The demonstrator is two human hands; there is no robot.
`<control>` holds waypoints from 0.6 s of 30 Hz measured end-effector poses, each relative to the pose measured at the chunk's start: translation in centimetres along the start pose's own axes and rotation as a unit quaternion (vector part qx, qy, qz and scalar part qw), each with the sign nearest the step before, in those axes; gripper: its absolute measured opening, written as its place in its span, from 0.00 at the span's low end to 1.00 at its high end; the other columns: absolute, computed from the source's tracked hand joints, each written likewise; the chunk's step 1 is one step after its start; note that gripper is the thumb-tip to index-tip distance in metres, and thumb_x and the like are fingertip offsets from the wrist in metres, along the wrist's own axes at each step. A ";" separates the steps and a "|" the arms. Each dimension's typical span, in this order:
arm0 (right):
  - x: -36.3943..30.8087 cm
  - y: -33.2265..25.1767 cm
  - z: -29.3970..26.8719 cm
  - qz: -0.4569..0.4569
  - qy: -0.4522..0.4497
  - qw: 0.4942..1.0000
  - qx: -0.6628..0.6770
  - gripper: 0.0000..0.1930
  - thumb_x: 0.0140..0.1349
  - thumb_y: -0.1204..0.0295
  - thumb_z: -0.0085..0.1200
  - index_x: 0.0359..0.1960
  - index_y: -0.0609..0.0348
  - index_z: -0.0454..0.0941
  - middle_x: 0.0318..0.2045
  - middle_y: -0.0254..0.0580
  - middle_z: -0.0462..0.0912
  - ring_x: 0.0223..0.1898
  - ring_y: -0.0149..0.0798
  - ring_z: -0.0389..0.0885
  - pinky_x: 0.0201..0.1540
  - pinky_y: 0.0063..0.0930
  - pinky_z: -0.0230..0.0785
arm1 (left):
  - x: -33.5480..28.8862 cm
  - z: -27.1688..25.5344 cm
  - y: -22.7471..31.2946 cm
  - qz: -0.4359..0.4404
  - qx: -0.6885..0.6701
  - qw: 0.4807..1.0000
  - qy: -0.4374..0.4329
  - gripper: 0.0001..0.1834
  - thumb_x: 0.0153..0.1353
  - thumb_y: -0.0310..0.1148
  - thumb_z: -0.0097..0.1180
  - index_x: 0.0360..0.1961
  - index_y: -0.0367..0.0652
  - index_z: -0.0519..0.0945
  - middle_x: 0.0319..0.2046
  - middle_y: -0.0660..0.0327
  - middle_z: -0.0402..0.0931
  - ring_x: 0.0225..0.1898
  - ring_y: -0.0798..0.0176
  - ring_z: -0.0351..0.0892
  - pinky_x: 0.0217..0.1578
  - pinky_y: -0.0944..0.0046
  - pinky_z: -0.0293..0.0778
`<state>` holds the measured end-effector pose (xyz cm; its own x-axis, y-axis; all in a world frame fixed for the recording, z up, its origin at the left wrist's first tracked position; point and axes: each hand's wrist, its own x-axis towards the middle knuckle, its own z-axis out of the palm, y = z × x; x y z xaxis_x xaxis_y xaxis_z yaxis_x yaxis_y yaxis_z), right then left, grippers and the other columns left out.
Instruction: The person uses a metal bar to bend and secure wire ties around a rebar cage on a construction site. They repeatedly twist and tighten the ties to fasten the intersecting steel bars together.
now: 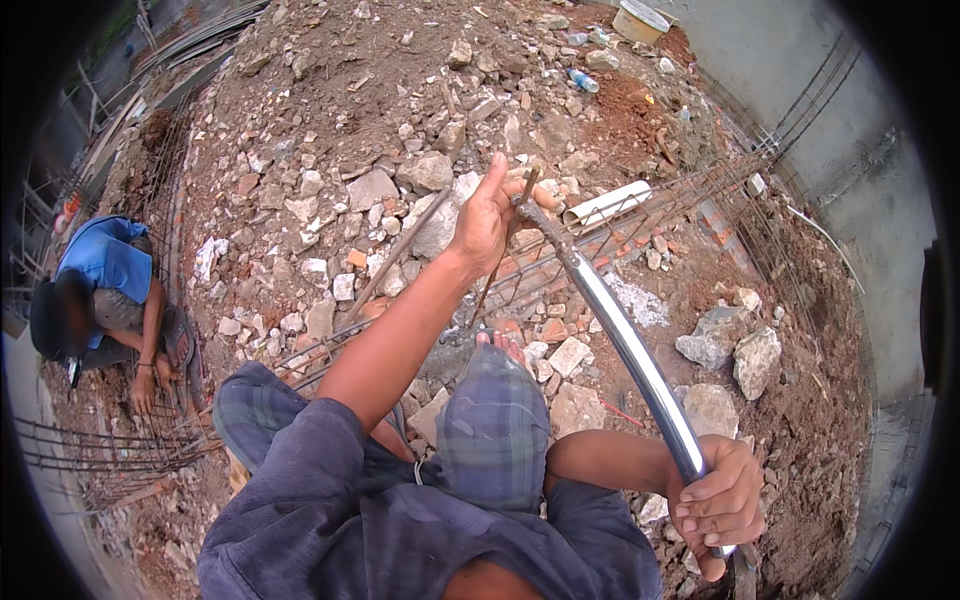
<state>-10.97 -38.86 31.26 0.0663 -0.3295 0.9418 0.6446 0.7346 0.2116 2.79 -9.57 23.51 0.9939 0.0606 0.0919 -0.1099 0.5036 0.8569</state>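
My right hand [720,500] is wrapped round the lower end of a long tool with a shiny metal pipe handle [635,345]. This tool slants up and left to a dark, rough metal end [545,222]. Beside that end, my left hand [488,215] is closed round a thin rusty steel rod [490,288], with the thumb pointing up. The rod stands nearly upright, its top by the tool's tip and its lower part above my foot [503,343]. Whether the tool's tip is hooked on the rod is hard to make out.
Broken stones and brick pieces cover the dirt around me. A rebar cage [690,195] runs to the right, beside a cream pipe piece [608,203]. At left a person in a blue shirt [110,262] crouches by more rebar [110,450]. A grey wall [850,140] stands at right.
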 end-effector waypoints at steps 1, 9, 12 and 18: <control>0.3 0.0 0.2 0.014 0.006 1.000 -0.009 0.20 0.61 0.56 0.65 0.20 0.50 0.71 0.11 0.24 0.75 0.13 0.21 0.75 0.18 0.16 0.72 | -0.3 -0.2 0.0 0.007 0.006 1.000 -0.019 0.48 0.74 0.71 0.25 0.38 0.36 0.85 0.35 0.55 0.83 0.42 0.60 0.80 0.52 0.54 0.72; 3.7 1.1 1.1 0.074 0.136 0.970 -0.187 0.23 0.70 0.49 0.50 0.23 0.50 0.69 0.14 0.28 0.77 0.13 0.25 0.78 0.21 0.22 0.78 | -1.1 -0.7 0.2 0.051 -0.067 0.996 0.007 0.45 0.75 0.69 0.27 0.38 0.40 0.84 0.34 0.56 0.83 0.40 0.61 0.83 0.50 0.56 0.75; 4.0 1.9 2.9 0.077 0.032 0.992 -0.093 0.22 0.70 0.50 0.51 0.23 0.51 0.71 0.13 0.28 0.77 0.12 0.24 0.76 0.18 0.21 0.74 | -0.6 -0.8 -0.1 0.048 -0.047 0.998 -0.004 0.44 0.75 0.69 0.27 0.38 0.41 0.85 0.34 0.57 0.83 0.39 0.62 0.83 0.50 0.58 0.76; 4.3 4.8 6.4 0.092 -0.067 0.989 -0.096 0.22 0.66 0.50 0.54 0.21 0.49 0.69 0.09 0.24 0.72 0.09 0.22 0.71 0.15 0.20 0.71 | -0.2 -2.1 0.3 0.065 -0.037 0.997 -0.018 0.43 0.75 0.69 0.28 0.41 0.41 0.84 0.33 0.58 0.83 0.37 0.63 0.84 0.48 0.59 0.77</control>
<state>-12.44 -32.93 37.97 0.1029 -0.1089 0.9887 0.7641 0.6451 -0.0084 2.52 -7.64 22.66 0.9708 0.0983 0.2189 -0.2360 0.5557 0.7971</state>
